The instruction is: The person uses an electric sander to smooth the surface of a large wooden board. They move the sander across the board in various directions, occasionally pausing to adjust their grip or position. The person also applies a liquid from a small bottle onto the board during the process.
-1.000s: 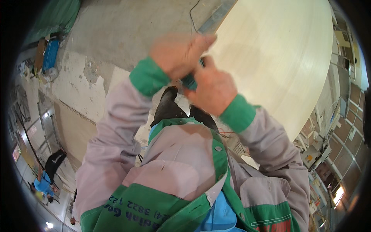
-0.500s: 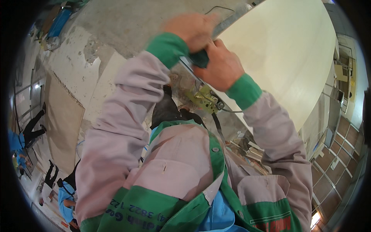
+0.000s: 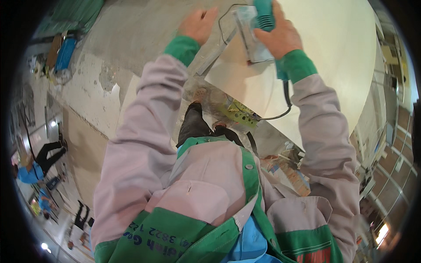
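Note:
In my right hand (image 3: 283, 37) is a corded teal power tool (image 3: 265, 18) with a vented body. Beside its body is a flat, pale metallic base plate (image 3: 258, 51); my fingers and the picture's upper edge hide part of the tool, so I cannot tell its exact kind. It is over a large cream-coloured board (image 3: 333, 57). My left hand (image 3: 199, 25) is raised past the board's left edge, apart from the tool. Its fingers are partly stretched out and nothing shows in them. A grey strip (image 3: 211, 57) runs along the board's edge below that hand.
A black cord (image 3: 274, 117) loops off the tool's rear past a yellow-green perforated piece (image 3: 241, 116). Scraps (image 3: 287, 175) lie on the floor by my legs. At left are a brown sheet (image 3: 83, 153), a blue box (image 3: 66, 53) and people in blue shirts (image 3: 30, 174).
My hands were close together at the board's edge and have separated. My right hand has moved up and right with the tool, now over the board; my left has moved slightly left and up.

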The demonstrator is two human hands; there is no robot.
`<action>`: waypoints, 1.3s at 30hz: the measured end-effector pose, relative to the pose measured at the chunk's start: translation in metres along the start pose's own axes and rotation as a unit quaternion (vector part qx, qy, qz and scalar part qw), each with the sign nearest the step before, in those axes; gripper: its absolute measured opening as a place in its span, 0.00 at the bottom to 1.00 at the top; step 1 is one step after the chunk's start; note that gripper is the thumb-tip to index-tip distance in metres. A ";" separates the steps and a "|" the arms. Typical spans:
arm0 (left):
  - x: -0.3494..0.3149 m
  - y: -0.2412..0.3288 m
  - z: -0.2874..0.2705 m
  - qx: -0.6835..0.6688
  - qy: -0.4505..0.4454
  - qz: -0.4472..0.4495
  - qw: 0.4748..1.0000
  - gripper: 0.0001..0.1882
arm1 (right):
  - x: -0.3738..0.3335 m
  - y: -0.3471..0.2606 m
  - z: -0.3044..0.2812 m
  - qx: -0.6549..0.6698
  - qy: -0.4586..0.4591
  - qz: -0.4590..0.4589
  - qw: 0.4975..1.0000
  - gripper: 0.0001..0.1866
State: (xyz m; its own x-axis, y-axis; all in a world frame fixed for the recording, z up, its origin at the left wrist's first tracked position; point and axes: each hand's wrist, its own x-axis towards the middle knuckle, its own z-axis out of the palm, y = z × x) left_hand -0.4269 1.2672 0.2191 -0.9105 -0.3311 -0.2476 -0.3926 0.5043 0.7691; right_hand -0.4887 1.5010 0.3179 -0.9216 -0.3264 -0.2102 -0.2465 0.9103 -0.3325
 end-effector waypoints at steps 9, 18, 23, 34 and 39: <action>-0.068 -0.084 0.062 0.040 -0.307 0.032 0.950 0.34 | -0.101 0.213 -0.034 0.049 0.140 0.299 0.943 0.60; 0.020 -0.083 0.095 -0.103 -0.223 -0.079 0.966 0.38 | -0.298 0.246 -0.026 0.115 0.196 0.575 0.786 0.61; 0.024 -0.074 0.078 -0.058 -0.112 -0.052 0.991 0.40 | -0.345 0.317 -0.015 0.123 0.254 0.646 0.709 0.61; -0.015 -0.025 0.087 0.058 -0.016 -0.033 0.998 0.42 | -0.391 0.537 -0.029 0.118 0.369 0.629 0.674 0.55; -0.022 -0.015 0.092 0.077 -0.007 -0.018 0.997 0.41 | -0.384 0.522 -0.043 0.181 0.334 0.608 0.697 0.55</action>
State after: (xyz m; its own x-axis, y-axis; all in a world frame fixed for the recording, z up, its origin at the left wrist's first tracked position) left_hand -0.4127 1.3400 0.1590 -0.8971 -0.3400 -0.2822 -0.4386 0.6088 0.6611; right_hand -0.2762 2.1127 0.2641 -0.3456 0.9326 -0.1044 0.8191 0.2455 -0.5184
